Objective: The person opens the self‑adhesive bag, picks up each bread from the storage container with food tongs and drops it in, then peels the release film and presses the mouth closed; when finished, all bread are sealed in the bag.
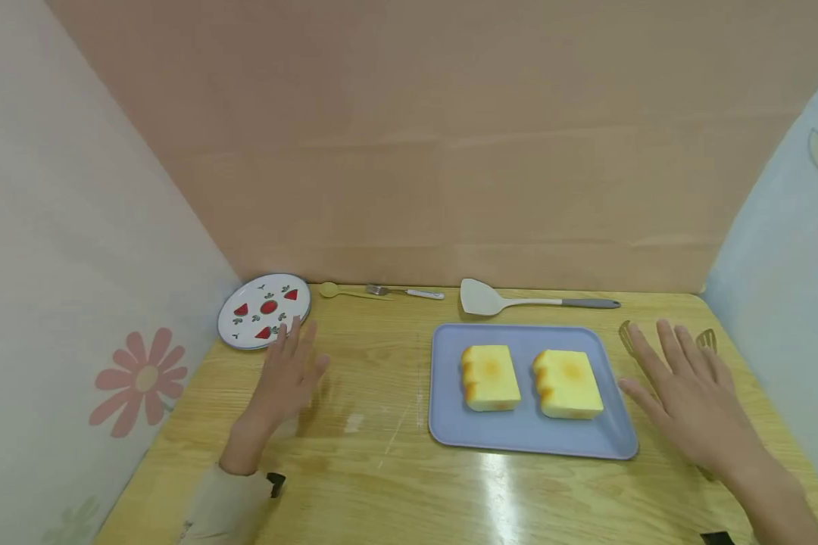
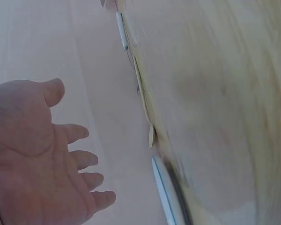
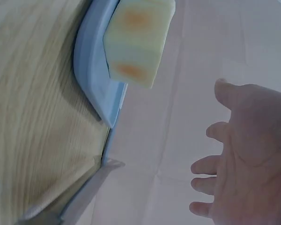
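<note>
From the head we look forward and down; our closer, sideways-turned wrist views share its plate (image 1: 264, 311) (left) and tray (image 1: 491, 433) (right).

Two bare hands, one left hand (image 1: 282, 386) and one right hand (image 1: 698, 409), are hovering over one wooden table (image 1: 375, 409). One tray (image 1: 528, 437) is holding two thick bread slices (image 1: 492, 378). One plate (image 1: 268, 307), one spoon (image 1: 329, 290), one fork (image 1: 423, 294) and one spatula (image 1: 488, 300) are lying there too. Two slotted heads (image 1: 707, 340) are showing past the right hand, which is hiding whether they are forming one utensil or two.
</note>
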Demonstrator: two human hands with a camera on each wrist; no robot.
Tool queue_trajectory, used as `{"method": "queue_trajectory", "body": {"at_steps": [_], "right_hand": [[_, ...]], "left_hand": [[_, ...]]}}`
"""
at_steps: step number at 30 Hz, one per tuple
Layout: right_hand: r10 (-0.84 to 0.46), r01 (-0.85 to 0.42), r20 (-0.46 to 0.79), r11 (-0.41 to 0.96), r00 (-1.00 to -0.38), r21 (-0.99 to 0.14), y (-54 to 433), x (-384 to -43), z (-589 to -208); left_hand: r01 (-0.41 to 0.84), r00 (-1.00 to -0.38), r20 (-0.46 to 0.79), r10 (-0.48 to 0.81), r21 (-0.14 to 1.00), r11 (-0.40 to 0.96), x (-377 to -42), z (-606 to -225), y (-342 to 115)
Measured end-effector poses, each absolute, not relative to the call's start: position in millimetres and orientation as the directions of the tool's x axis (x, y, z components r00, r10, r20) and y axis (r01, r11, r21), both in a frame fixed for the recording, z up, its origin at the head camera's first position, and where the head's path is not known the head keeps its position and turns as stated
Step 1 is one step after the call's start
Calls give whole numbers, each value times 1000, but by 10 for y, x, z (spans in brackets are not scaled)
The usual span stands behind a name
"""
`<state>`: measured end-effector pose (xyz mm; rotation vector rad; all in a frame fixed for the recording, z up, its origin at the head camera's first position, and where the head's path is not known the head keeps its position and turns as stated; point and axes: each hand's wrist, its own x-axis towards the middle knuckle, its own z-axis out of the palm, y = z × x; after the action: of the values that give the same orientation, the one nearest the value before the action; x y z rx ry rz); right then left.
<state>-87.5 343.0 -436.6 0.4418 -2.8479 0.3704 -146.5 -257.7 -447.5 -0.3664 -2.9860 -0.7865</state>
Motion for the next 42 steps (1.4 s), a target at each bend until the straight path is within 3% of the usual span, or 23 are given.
{"method": "queue_trajectory", "body": {"at_steps": [9,17,21,28,36,42], "right_hand": [[-260,-361,387,907,-885,-216,3190,-854,-4340],[-244,-422,524,872,-816,-250,2880,-842,-4287],[-254,-468,548,834,-797,-293,2745,-829,-4249],[-248,-483,519,788,-818,-383,2576,-804,-4224],[-300,-600,600,696,-741,-394,2225,-823,-4293],[-309,-611,591,671,-745,-419,2038,-785,-4331]], "left_hand": [[189,-978,61,198,652,734,-1449,-4642,-2262],[278,-954,168,246,800,531,-1419,-4763,-1935],[281,-956,179,234,790,544,-1435,-4797,-1822],[317,-941,161,298,726,610,-1493,-4845,-1688],[346,-933,178,312,682,644,-1587,-5023,-1630],[372,-923,188,335,656,657,-1602,-5120,-1629]]}}
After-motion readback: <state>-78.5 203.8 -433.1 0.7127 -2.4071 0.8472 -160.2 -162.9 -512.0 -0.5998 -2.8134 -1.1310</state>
